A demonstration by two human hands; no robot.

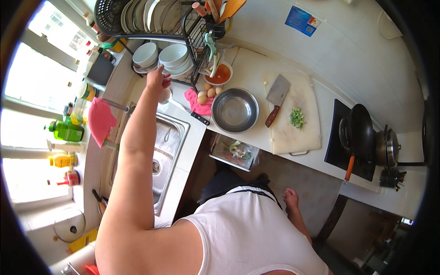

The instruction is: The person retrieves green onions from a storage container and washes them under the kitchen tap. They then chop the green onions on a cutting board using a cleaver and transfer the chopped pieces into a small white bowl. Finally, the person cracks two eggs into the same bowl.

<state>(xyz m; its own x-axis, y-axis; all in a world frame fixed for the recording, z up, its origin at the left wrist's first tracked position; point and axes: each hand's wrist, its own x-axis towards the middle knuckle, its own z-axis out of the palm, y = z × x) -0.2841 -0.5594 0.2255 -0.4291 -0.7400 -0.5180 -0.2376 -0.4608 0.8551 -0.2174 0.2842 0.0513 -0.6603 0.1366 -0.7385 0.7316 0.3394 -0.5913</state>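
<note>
My left hand is stretched out at the dish rack's lower shelf, its fingers apart and partly bent. Its fingertips overlap the edge of the stacked white bowls; contact is unclear, and no held thing shows. Beside them stands another white bowl stack. Low at my right side hangs my right hand, its fingers curled in with nothing visible inside. On the counter before me are a steel bowl, several eggs by a pink cloth, and a bowl of orange-red liquid.
A cleaver and chopped greens lie on a cutting board. A black-handled knife lies near the sink. Below the counter's edge is a bin of scraps. A wok stands on the cooktop.
</note>
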